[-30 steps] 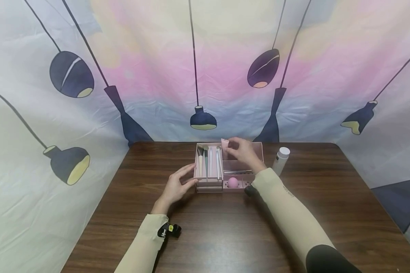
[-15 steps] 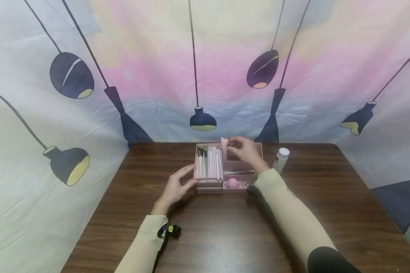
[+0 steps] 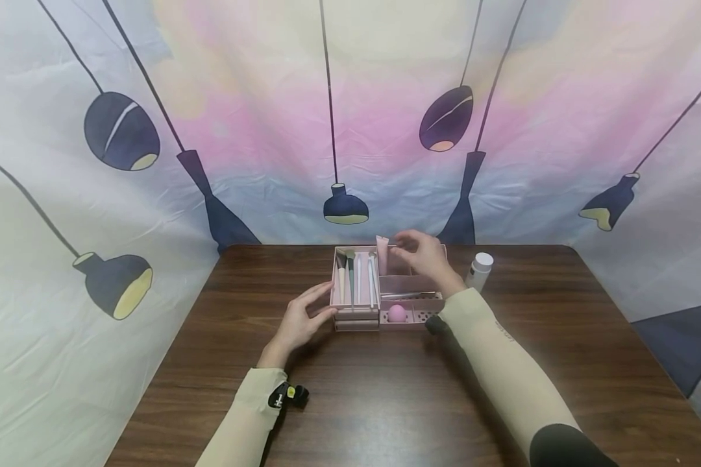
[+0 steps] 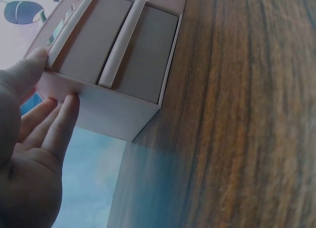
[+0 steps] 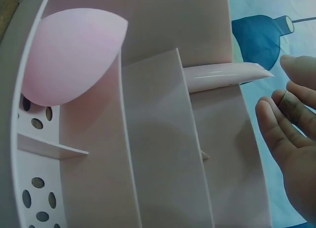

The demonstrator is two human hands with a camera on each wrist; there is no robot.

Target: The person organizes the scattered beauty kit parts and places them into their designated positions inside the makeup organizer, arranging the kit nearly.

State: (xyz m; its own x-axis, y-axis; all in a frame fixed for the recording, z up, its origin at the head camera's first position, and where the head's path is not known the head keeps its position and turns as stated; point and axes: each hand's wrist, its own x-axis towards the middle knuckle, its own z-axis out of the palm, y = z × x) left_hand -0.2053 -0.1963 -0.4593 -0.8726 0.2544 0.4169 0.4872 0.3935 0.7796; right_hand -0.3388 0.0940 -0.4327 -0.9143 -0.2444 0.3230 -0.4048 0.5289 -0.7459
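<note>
A pink desktop organizer (image 3: 356,316) stands near the table's far edge, with drawers at its left and stepped compartments at its right. My left hand (image 3: 300,321) rests against its left side; in the left wrist view the straight fingers touch the side wall, and the thumb lies at the top drawer's front edge. A pale pink squeeze tube (image 3: 383,254) stands upright in the rear compartment, beside the brush tray. Just right of it is my right hand (image 3: 425,256); the right wrist view shows a gap between the loosely bent fingers and the tube (image 5: 222,77).
Several makeup brushes (image 3: 351,279) lie in the organizer's top tray. A pink makeup sponge (image 3: 396,314) sits in the front compartment, and a slim pencil-like item (image 3: 407,296) lies behind it. A white-capped bottle (image 3: 479,271) stands to the right on the wooden table (image 3: 374,402).
My right hand has let go of the squeeze tube and drawn slightly right. The tube now stands upright in the rear compartment. My left hand has stayed in place.
</note>
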